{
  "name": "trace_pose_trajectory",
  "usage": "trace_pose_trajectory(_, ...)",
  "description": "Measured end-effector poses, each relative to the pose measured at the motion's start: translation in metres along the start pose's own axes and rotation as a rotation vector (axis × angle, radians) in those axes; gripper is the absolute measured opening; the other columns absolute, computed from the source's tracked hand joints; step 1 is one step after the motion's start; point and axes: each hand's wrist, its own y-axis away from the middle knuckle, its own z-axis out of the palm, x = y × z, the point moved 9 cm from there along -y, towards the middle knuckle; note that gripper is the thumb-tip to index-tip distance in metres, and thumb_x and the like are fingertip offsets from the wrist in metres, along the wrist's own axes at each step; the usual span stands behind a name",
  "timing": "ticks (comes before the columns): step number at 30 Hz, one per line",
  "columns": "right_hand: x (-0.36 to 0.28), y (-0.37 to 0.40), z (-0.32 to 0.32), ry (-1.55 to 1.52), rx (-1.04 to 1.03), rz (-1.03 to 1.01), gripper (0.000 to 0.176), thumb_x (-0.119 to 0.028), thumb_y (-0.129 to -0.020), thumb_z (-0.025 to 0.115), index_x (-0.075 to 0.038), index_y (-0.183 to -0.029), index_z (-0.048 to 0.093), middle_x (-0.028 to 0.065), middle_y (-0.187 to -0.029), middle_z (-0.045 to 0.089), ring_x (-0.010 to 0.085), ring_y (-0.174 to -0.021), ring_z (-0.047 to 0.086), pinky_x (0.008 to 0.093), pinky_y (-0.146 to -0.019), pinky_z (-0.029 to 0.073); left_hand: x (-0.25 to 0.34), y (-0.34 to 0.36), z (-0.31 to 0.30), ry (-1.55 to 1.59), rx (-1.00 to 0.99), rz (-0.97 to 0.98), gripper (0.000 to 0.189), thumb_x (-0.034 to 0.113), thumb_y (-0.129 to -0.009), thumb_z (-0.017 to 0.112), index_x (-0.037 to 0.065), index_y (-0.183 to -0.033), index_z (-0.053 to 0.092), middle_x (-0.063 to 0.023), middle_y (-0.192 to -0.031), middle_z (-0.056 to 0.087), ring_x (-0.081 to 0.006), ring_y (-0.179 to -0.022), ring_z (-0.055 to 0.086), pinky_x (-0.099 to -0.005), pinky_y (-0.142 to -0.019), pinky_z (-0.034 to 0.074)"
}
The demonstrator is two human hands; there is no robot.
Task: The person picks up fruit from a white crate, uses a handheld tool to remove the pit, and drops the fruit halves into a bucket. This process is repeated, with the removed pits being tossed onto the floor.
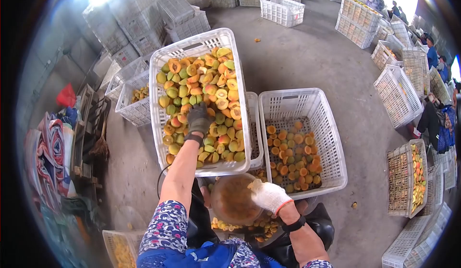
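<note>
My left hand [199,119], in a dark glove, reaches into a tall white crate [240,124] heaped with halved apricots [185,92]. It touches the fruit, and its fingertips are partly hidden among the halves. My right hand [270,196], in a white knitted glove, is at the right rim of a round, brownish disc-like thing [235,199] whose surface looks blurred. The right fingers are drawn together; what they hold, if anything, is too small to make out. Below the disc lie more apricot pieces [266,227].
Right of the heaped crate stands a white crate [331,160] with apricot halves lying cut side up or down. A smaller crate [139,104] sits behind left. Stacked crates [357,20] and people line the far right. A broom [101,145] leans by pallets at left.
</note>
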Motion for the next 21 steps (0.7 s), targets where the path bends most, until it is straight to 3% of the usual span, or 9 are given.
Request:
trace_pose_trajectory(4, 0.0, -0.009, 0.004, -0.04, 0.083, -0.055, 0.031, -0.031, -0.088, 0.045, -0.012, -0.103, 0.064, 0.0179, -0.095, 0.067, 0.0363, -0.089, 0.064, 0.0469, -0.08, 0.05, -0.003, 0.007, 0.011, 0.08, 0.152, 0.192, 0.053, 0.024, -0.072, 0.074, 0.009, -0.114, 0.047, -0.0154, -0.107, 0.058, -0.035, -0.097, 0.059, -0.0455, -0.08, 0.048)
trace_pose_trajectory(7, -0.053, 0.01, -0.006, 0.23, 0.274, -0.764, 0.017, -0.015, -0.082, 0.058, -0.006, -0.095, 0.063, 0.0144, -0.102, 0.062, 0.0326, -0.094, 0.061, 0.0395, -0.076, 0.054, 0.003, 0.016, -0.008, 0.177, 0.147, 0.209, 0.05, 0.022, -0.072, 0.074, 0.008, -0.113, 0.048, -0.0164, -0.102, 0.06, -0.0371, -0.084, 0.061, -0.0451, -0.073, 0.049)
trace_pose_trajectory(9, -0.049, 0.004, -0.024, -0.19, 0.249, -0.59, 0.015, -0.011, -0.08, 0.059, -0.005, -0.093, 0.063, 0.0141, -0.098, 0.061, 0.032, -0.1, 0.058, 0.0399, -0.08, 0.053, 0.004, 0.024, -0.012, 0.453, 0.145, 0.276, 0.05, 0.019, -0.074, 0.074, 0.005, -0.114, 0.048, -0.0142, -0.102, 0.062, -0.0299, -0.088, 0.063, -0.0403, -0.069, 0.052)
trace_pose_trajectory(11, -0.051, 0.006, -0.025, 0.192, 0.497, -0.728, 0.014, -0.01, -0.082, 0.061, -0.004, -0.095, 0.06, 0.0125, -0.088, 0.062, 0.026, -0.083, 0.062, 0.037, -0.069, 0.053, 0.013, 0.047, -0.005, 1.094, -0.276, 0.004, 0.039, 0.015, -0.08, 0.072, 0.005, -0.111, 0.051, -0.01, -0.096, 0.063, -0.0174, -0.078, 0.063, -0.0313, -0.057, 0.052)
trace_pose_trajectory(12, -0.043, -0.003, -0.039, -0.122, 0.369, -0.461, 0.013, -0.01, -0.083, 0.06, -0.004, -0.094, 0.06, 0.0138, -0.095, 0.058, 0.029, -0.086, 0.061, 0.0387, -0.071, 0.052, 0.021, 0.066, -0.009, 1.333, -0.377, -0.05, 0.032, 0.013, -0.086, 0.067, 0.005, -0.112, 0.052, -0.0057, -0.097, 0.06, -0.0085, -0.074, 0.059, -0.0234, -0.052, 0.049)
trace_pose_trajectory(13, -0.033, -0.008, -0.044, -0.414, 0.237, -0.189, 0.012, -0.011, -0.084, 0.058, -0.004, -0.093, 0.061, 0.0151, -0.103, 0.055, 0.032, -0.089, 0.06, 0.0403, -0.073, 0.052, 0.031, 0.09, -0.028, 1.4, -0.419, -0.08, 0.035, 0.013, -0.087, 0.066, 0.004, -0.117, 0.051, -0.0055, -0.097, 0.06, -0.0097, -0.075, 0.059, -0.0233, -0.056, 0.052)
trace_pose_trajectory(17, -0.036, -0.013, -0.051, -0.213, 0.53, -0.38, 0.011, -0.009, -0.081, 0.059, -0.007, -0.092, 0.06, 0.013, -0.094, 0.052, 0.0294, -0.08, 0.059, 0.0384, -0.064, 0.051, 0.062, 0.147, -0.059, 1.42, -0.625, -0.032, 0.042, 0.012, -0.09, 0.06, 0.002, -0.129, 0.046, -0.0057, -0.104, 0.058, -0.0109, -0.082, 0.059, -0.0226, -0.068, 0.052)
trace_pose_trajectory(19, -0.064, 0.007, -0.064, 0.201, 0.797, -0.552, 0.014, -0.011, -0.084, 0.064, -0.004, -0.095, 0.057, 0.0083, -0.085, 0.054, 0.0197, -0.065, 0.059, 0.0324, -0.053, 0.046, 0.069, 0.164, -0.061, 1.428, -0.641, -0.024, 0.046, 0.01, -0.089, 0.062, 0.001, -0.131, 0.045, -0.0049, -0.103, 0.057, -0.0101, -0.081, 0.057, -0.0227, -0.072, 0.051)
trace_pose_trajectory(21, -0.077, 0.014, -0.064, 0.347, 0.812, -0.537, 0.011, -0.01, -0.081, 0.064, -0.004, -0.09, 0.06, 0.0092, -0.096, 0.052, 0.023, -0.074, 0.06, 0.0327, -0.056, 0.047, 0.077, 0.175, -0.061, 1.399, -0.659, 0.05, 0.047, 0.01, -0.089, 0.063, 0.0, -0.131, 0.045, -0.0058, -0.107, 0.058, -0.0109, -0.087, 0.059, -0.0232, -0.078, 0.051)
